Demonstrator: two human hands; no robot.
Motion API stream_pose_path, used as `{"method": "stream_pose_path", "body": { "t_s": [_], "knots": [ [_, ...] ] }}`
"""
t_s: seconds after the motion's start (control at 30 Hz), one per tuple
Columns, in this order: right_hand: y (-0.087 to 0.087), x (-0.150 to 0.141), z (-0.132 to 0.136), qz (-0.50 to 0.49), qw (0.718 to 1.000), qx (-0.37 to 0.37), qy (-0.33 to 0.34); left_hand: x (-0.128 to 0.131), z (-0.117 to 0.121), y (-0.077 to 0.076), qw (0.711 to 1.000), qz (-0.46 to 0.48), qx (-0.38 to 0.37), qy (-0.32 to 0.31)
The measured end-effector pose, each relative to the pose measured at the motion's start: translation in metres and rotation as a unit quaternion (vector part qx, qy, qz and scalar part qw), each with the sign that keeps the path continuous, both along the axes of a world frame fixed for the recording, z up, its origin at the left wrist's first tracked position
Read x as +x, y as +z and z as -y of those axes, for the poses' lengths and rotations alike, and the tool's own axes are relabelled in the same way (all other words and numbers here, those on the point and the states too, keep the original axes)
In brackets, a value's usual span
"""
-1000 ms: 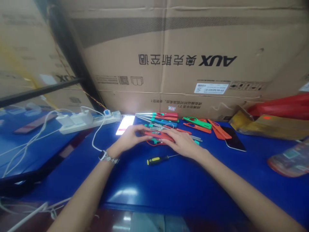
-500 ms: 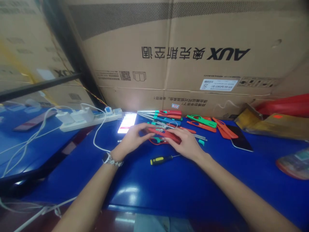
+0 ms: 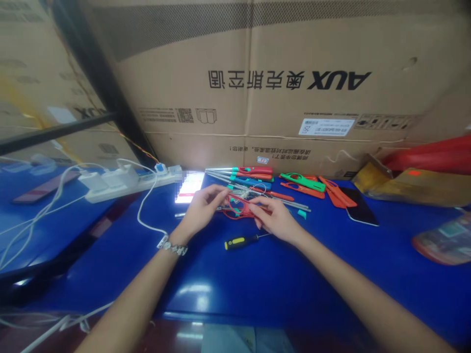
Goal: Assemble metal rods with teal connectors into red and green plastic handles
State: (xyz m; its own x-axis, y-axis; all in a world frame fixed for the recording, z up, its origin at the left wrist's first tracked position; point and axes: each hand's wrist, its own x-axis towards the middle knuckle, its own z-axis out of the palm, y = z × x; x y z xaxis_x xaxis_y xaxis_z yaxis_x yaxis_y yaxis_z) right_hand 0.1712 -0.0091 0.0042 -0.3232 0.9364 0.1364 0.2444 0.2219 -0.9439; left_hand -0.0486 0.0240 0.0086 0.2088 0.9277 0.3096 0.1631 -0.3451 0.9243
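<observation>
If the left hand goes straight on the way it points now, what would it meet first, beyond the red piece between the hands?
Past the red piece, the left hand would probably meet the pile of coloured tools with metal rods; the depth between them is hard to judge.

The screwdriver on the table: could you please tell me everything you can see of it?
The screwdriver has a black handle with yellow markings and a yellow end, plastic-looking, and a thin, metallic-looking shaft. It lies on the blue table, handle to the picture's left, shaft pointing right and slightly away. No hand grips it; its tip, near the right hand in view, cannot be made out.
</observation>
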Motion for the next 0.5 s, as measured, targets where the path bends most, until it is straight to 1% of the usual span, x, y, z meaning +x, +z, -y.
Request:
{"method": "stream_pose_path", "body": {
  "t_s": [0.1,0.27,0.37,0.5],
  "knots": [
    [0.000,0.003,-0.001,-0.009,1.000,-0.012,-0.011,0.002,0.001,0.000,1.000,-0.001,0.000,0.005],
    [0.003,0.008,-0.004,-0.038,0.996,-0.080,-0.011,0.010,0.002,-0.001,1.000,0.007,-0.016,0.008],
    [0.003,0.009,-0.004,-0.047,0.996,-0.081,-0.004,0.012,0.002,-0.002,0.999,0.017,-0.021,0.017],
    [0.001,0.008,-0.003,-0.038,0.997,-0.062,0.009,0.010,0.002,0.000,0.999,0.024,-0.017,0.030]
  ]
}}
